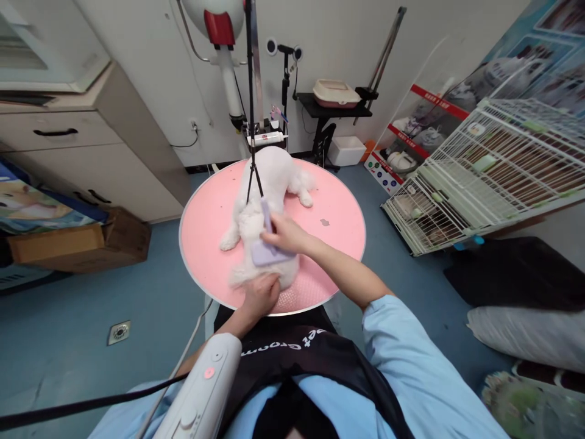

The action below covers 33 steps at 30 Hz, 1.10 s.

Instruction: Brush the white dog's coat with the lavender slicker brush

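Note:
A white fluffy dog (269, 164) lies on a round pink grooming table (205, 213). My right hand (286, 235) is wrapped round the handle of a lilac slicker brush (265, 255), whose wide head rests against the white fur at the dog's near end. Just below the brush, my left hand (262, 294) is closed on the fur near the table's front edge. Its fingertips are partly sunk in the coat. Black grooming straps (252, 171) come down from above to the dog. Which part of the body lies under the brush is hard to make out.
A pale dryer-like device (203, 384) with a pink button and cord sits close at the lower left. Behind the table stands a white-and-red machine (223, 36). Wire cages (493, 164) are at right; a drawer cabinet (82, 146) and cardboard box (82, 244) at left.

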{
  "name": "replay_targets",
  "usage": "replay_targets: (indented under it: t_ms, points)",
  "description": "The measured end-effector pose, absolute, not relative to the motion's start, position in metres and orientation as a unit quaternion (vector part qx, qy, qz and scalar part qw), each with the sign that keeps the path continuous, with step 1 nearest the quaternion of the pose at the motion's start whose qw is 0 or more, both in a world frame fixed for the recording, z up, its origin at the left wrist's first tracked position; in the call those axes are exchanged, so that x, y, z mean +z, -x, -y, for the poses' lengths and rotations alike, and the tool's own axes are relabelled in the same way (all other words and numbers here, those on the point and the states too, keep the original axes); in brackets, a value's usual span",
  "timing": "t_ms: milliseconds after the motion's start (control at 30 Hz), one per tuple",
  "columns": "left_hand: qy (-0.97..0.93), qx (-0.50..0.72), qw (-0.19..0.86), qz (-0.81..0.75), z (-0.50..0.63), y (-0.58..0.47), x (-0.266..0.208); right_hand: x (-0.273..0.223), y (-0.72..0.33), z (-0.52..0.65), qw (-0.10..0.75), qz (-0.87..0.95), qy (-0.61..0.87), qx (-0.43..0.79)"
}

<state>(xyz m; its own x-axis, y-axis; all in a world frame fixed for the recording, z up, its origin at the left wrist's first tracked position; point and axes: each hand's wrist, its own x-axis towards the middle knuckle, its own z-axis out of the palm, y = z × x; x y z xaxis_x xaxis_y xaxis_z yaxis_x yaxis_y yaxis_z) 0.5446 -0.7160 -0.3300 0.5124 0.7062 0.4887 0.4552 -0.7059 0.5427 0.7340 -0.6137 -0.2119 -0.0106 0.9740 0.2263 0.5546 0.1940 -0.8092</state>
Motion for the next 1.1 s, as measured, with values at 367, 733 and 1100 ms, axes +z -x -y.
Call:
replay_targets:
  t_ms: [367,733,1100]
  points:
    - [-0.511,0.422,0.576,-0.479,0.618,-0.529,-0.338,-0.204,-0.739,0.628,0.33,0.645,0.654,0.217]
    - [-0.384,0.43,0.686,-0.443,0.689,-0.591,-0.345,-0.178,-0.732,0.639,0.305,0.647,0.697,0.056]
    - [-0.382,0.44,0.662,-0.471,0.715,-0.63,-0.326,-0.149,-0.719,0.636,0.165,0.754,0.633,0.052]
